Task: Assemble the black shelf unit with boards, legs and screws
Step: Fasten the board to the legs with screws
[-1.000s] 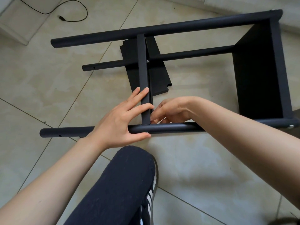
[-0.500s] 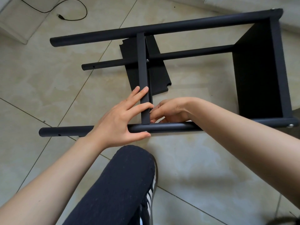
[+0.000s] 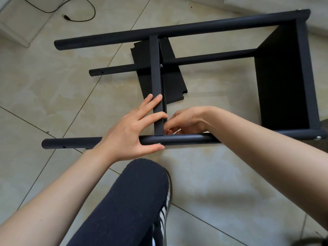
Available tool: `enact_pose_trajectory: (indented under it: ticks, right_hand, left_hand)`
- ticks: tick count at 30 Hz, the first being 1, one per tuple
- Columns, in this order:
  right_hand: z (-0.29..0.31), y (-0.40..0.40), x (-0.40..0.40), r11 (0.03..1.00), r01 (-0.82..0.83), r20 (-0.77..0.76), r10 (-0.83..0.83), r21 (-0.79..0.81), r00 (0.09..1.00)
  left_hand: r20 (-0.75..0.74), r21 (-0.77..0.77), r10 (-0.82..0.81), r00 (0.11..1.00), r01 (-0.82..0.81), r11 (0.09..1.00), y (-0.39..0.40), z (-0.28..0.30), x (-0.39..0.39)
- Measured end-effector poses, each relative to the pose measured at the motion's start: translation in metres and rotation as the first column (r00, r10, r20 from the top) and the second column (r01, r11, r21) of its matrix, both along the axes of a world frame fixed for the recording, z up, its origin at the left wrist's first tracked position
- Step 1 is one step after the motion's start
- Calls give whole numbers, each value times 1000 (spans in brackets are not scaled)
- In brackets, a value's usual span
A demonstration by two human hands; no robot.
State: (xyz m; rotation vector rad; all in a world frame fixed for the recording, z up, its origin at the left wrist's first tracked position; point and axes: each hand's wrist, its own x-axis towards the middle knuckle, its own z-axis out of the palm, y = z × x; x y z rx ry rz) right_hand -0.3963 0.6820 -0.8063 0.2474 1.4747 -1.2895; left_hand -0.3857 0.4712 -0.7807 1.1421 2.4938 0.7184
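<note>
Floor is beige glossy tile (image 3: 53, 96) with thin dark grout lines running diagonally. Black cable (image 3: 78, 19) loops across the top-left tile, plug end lying loose on the floor. Pale raised ledge (image 3: 19, 27) in the top-left corner, another light edge along the top right. Person's knee in black trousers (image 3: 131, 201) at bottom centre, striped black-and-white shoe (image 3: 162, 219) just beside it.

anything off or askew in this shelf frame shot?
One oddity: a loose black board lies flat on the floor tiles under the frame, skewed to the legs and not fixed to them. The upright middle board under the left hand looks square.
</note>
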Motion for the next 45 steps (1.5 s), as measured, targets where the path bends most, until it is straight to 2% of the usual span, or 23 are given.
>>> enact_pose_trajectory:
  ticks: [7,19,27,33,45]
  right_hand:
    - [3,1,1,999,8,-20,-9,-51,1000]
    - [0,1,1,1000,-30,-42,30,1,999]
    - [4,11,-1,999,-35,-39,33,-34,999]
    - [-1,5,2,1000,9,-110,-10,-2,994]
    - [2,8,1,1000,5,-72,-6,-11,997]
  left_hand:
    - [-8,6,5,1000,-5,1000,0,0,0]
    - [-17,-5,1,1000,-1,1000,0,0,0]
    - [-23,-15,-1,1000,0,1000,0,0,0]
    - [-16,-5,5,1000,-5,1000,0,0,0]
    - [-34,-10,-1,999,0,1000,-1,-1,0]
